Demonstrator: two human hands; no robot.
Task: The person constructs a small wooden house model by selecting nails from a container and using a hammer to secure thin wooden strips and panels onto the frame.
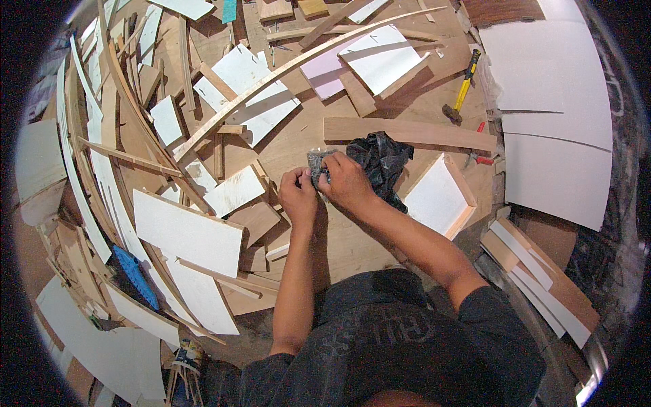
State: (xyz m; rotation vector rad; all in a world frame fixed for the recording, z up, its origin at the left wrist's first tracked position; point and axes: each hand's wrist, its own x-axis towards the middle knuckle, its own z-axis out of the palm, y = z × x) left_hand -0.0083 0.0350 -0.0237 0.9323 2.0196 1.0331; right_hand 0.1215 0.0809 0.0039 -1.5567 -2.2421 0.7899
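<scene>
Both hands meet over the middle of a plywood work surface. A small greyish see-through plastic packet (317, 159) shows at my fingertips; its contents are too small to make out. My right hand (347, 182) pinches the packet with curled fingers. Close on its left, my left hand (298, 195) has its thumb and fingers pressed together at the packet's lower edge; what lies between them is hidden. A crumpled black plastic bag (383, 163) rests just right of my right hand, partly behind the wrist. Beyond the hands lies a long flat wooden strip (420, 134).
A hammer (463, 88) with a yellow and black handle and a red-handled tool (483, 160) lie to the right. White board offcuts (190, 227) and long curved strips crowd the left, near a blue-handled saw (135, 277). A white wood-edged panel (439, 197) lies by my right forearm.
</scene>
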